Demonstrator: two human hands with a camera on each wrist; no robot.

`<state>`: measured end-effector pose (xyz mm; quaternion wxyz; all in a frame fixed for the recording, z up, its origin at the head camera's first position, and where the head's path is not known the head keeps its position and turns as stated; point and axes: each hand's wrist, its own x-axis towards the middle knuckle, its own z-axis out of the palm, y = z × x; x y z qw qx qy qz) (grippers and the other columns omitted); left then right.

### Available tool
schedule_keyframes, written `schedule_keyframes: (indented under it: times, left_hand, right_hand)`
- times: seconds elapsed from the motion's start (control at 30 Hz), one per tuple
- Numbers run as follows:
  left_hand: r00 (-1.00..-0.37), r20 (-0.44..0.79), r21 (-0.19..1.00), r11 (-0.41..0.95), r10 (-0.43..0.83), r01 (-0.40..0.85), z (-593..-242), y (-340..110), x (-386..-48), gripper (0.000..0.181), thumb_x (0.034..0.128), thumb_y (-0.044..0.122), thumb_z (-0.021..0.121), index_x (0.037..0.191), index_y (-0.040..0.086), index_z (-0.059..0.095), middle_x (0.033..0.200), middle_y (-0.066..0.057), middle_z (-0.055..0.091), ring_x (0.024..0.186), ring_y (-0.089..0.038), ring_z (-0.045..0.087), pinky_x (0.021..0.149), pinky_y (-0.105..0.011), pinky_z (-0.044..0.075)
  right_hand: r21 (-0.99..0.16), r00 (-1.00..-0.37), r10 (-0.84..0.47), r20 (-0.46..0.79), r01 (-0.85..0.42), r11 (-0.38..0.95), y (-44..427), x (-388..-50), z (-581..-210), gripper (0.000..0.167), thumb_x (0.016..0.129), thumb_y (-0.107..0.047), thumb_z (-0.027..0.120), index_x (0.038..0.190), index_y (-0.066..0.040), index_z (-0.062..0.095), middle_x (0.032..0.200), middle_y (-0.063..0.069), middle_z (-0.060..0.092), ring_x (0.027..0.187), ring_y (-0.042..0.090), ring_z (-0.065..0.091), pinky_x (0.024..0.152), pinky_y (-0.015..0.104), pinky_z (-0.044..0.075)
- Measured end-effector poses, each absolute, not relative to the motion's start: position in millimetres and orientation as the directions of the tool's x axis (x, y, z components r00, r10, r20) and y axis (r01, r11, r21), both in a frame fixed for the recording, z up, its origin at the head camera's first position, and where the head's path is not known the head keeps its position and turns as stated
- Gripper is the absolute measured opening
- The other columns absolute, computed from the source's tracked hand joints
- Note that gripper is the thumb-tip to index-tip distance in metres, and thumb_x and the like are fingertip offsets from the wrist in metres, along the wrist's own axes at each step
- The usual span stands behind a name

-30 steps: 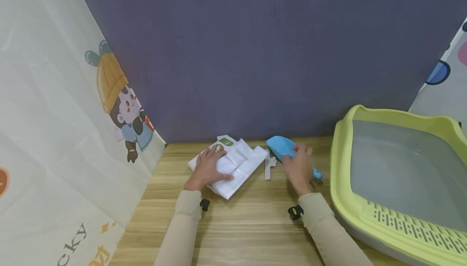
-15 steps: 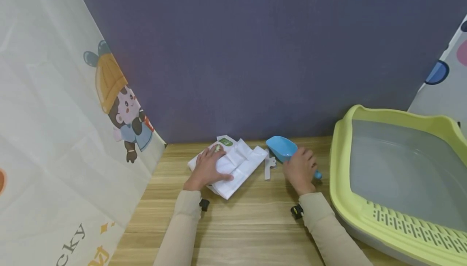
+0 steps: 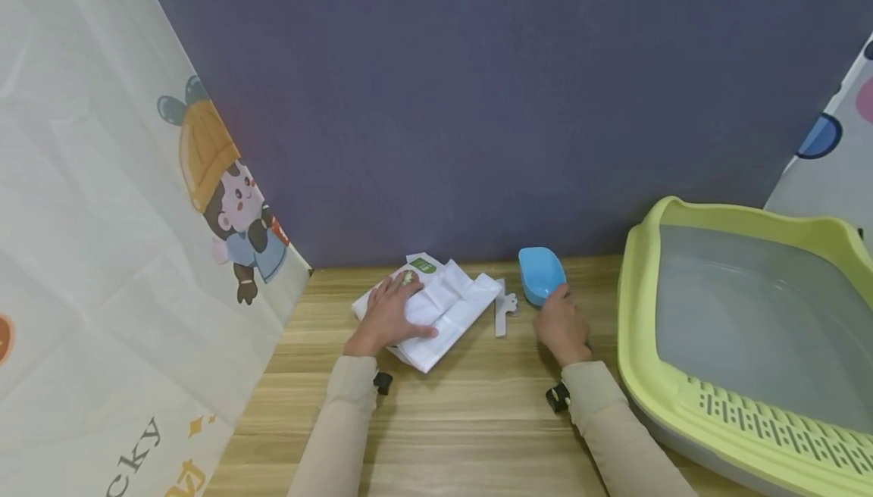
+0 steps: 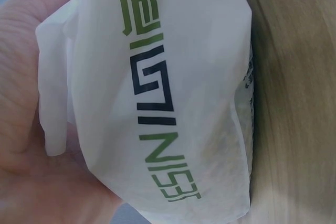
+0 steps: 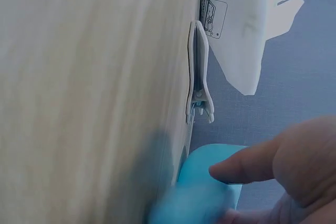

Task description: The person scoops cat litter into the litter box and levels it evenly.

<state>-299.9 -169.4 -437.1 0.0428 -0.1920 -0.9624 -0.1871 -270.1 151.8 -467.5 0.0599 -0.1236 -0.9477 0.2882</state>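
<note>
Presently: one white bag (image 3: 450, 311), crumpled, green and black lettering, lying on the wooden table (image 3: 457, 436); left hand (image 3: 390, 317) resting over it, thumb spread away from the fingers. One blue scoop (image 3: 542, 273), near the dark wall (image 3: 464, 103), bowl toward it, handle gripped by the right hand (image 3: 562, 329). One pale clip (image 3: 501, 315), between bag and scoop. One yellow-green and grey tray (image 3: 637, 330), right of the scoop, near edge perforated.
</note>
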Motion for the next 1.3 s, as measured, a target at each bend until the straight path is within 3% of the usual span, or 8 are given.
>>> schedule_keyframes:
  times: [0.23, 0.4, 0.57, 0.67, 0.8, 0.87, 1.07, 1.3]
  left_hand:
    - [-0.923, 0.150, 0.352, 0.853, 0.355, 0.385, -435, -168, -299, 0.097, 0.0701, 0.061, 0.084, 0.151, 0.020, 0.049, 0.167, -0.017, 0.029, 0.155, -0.046, 0.021, 0.122, -0.067, 0.016]
    - [-0.924, 0.144, 0.342, 0.858, 0.355, 0.383, -433, -168, -297, 0.098, 0.0703, 0.063, 0.083, 0.152, 0.021, 0.048, 0.167, -0.017, 0.029, 0.154, -0.047, 0.022, 0.121, -0.068, 0.017]
    - [-0.918, 0.169, 0.344, 0.851, 0.360, 0.397, -431, -167, -296, 0.096, 0.0719, 0.064, 0.081, 0.151, 0.017, 0.050, 0.165, -0.018, 0.032, 0.151, -0.050, 0.027, 0.118, -0.070, 0.021]
    - [-0.914, 0.180, 0.344, 0.847, 0.363, 0.404, -428, -165, -296, 0.094, 0.0739, 0.065, 0.079, 0.148, 0.014, 0.053, 0.163, -0.016, 0.038, 0.151, -0.047, 0.029, 0.119, -0.067, 0.023]
    - [-0.910, 0.193, 0.347, 0.842, 0.367, 0.413, -421, -161, -294, 0.090, 0.0757, 0.064, 0.077, 0.143, 0.008, 0.057, 0.154, -0.013, 0.050, 0.147, -0.040, 0.039, 0.119, -0.059, 0.029]
    - [-0.909, 0.195, 0.365, 0.833, 0.368, 0.415, -418, -157, -293, 0.087, 0.0773, 0.063, 0.077, 0.142, 0.007, 0.058, 0.149, -0.011, 0.056, 0.142, -0.037, 0.046, 0.117, -0.054, 0.035]
    - [-0.901, 0.190, 0.446, 0.783, 0.391, 0.434, -403, -146, -283, 0.073, 0.0840, 0.055, 0.076, 0.140, 0.012, 0.060, 0.140, -0.006, 0.064, 0.132, -0.029, 0.058, 0.110, -0.046, 0.045]
    - [-0.853, 0.264, 0.439, 0.732, 0.450, 0.521, -384, -127, -269, 0.049, 0.0880, 0.048, 0.074, 0.126, 0.018, 0.070, 0.125, 0.002, 0.072, 0.116, -0.021, 0.067, 0.099, -0.041, 0.052]
  right_hand:
    - [-0.603, -0.970, 0.241, 0.013, 0.184, 0.776, 152, -274, -468, 0.078, 0.091, -0.006, 0.055, 0.150, 0.014, 0.008, 0.120, 0.042, 0.059, 0.097, 0.054, 0.065, 0.073, 0.061, 0.051]
    - [-0.702, -0.967, 0.242, 0.075, 0.121, 0.702, 152, -274, -465, 0.074, 0.091, -0.004, 0.056, 0.146, 0.016, 0.010, 0.114, 0.044, 0.059, 0.094, 0.055, 0.065, 0.076, 0.061, 0.053]
    - [-0.771, -0.967, 0.248, 0.054, 0.118, 0.626, 150, -272, -458, 0.073, 0.094, -0.009, 0.056, 0.144, 0.018, 0.012, 0.120, 0.047, 0.056, 0.101, 0.056, 0.064, 0.082, 0.062, 0.053]
    - [-0.805, -0.964, 0.264, 0.036, 0.129, 0.579, 150, -272, -454, 0.065, 0.092, -0.010, 0.058, 0.139, 0.019, 0.023, 0.116, 0.041, 0.057, 0.094, 0.047, 0.062, 0.077, 0.055, 0.053]
    - [-0.839, -0.955, 0.290, 0.057, 0.111, 0.532, 149, -274, -448, 0.038, 0.090, -0.010, 0.061, 0.115, 0.015, 0.051, 0.095, 0.023, 0.061, 0.076, 0.027, 0.057, 0.063, 0.035, 0.048]
    - [-0.854, -0.952, 0.299, 0.065, 0.102, 0.510, 149, -276, -445, 0.032, 0.089, -0.011, 0.063, 0.111, 0.012, 0.058, 0.088, 0.017, 0.064, 0.069, 0.020, 0.057, 0.059, 0.029, 0.046]
    - [-0.891, -0.957, 0.285, 0.063, 0.075, 0.447, 149, -275, -433, 0.050, 0.087, -0.017, 0.065, 0.128, 0.010, 0.058, 0.092, 0.020, 0.074, 0.061, 0.013, 0.065, 0.055, 0.025, 0.049]
    - [-0.870, -0.969, 0.234, 0.080, 0.047, 0.491, 149, -273, -419, 0.042, 0.089, -0.020, 0.065, 0.123, 0.004, 0.065, 0.089, 0.013, 0.071, 0.058, 0.010, 0.063, 0.053, 0.026, 0.049]
